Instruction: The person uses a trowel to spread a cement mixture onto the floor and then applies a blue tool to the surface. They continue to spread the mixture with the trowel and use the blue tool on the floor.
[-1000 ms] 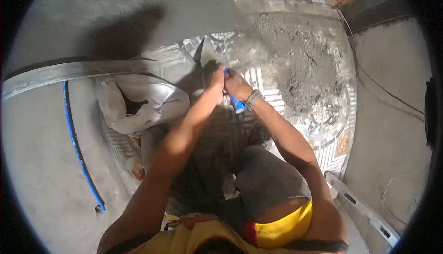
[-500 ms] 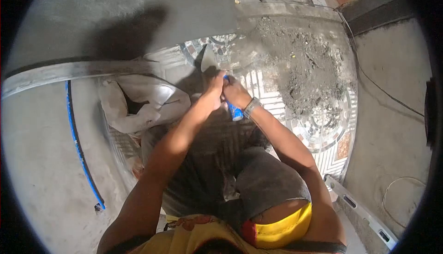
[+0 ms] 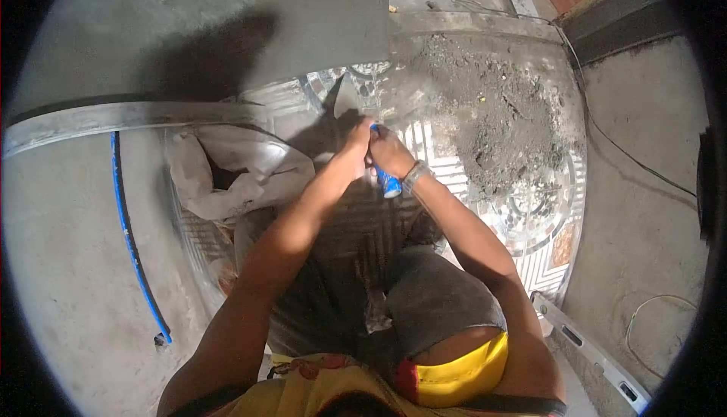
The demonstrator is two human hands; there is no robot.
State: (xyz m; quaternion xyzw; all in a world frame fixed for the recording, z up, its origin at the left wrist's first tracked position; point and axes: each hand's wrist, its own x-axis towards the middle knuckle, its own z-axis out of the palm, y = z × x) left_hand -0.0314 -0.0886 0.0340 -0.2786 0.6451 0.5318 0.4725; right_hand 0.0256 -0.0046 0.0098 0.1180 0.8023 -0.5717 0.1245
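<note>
A pointed trowel (image 3: 347, 97) with a blue handle is in front of me, its blade aimed away over the patterned floor. My right hand (image 3: 391, 153), with a watch on its wrist, is wrapped around the blue handle, whose end sticks out below the palm. My left hand (image 3: 356, 150) is closed at the front of the handle, close to the blade and against the right hand. Its fingertips are partly hidden. To the left of my forearm lies a crumpled, dusty pale sack (image 3: 246, 171) with a dark opening.
A heap of grey mortar (image 3: 507, 114) is spread over the tiles at right. Smooth grey plaster (image 3: 318, 15) fills the upper left above a ledge (image 3: 129, 116). A blue conduit (image 3: 129, 239) runs along the left wall, and a spirit level (image 3: 598, 356) lies lower right.
The hands and trowel keep nearly the same place and grip. The view has shifted slightly.
</note>
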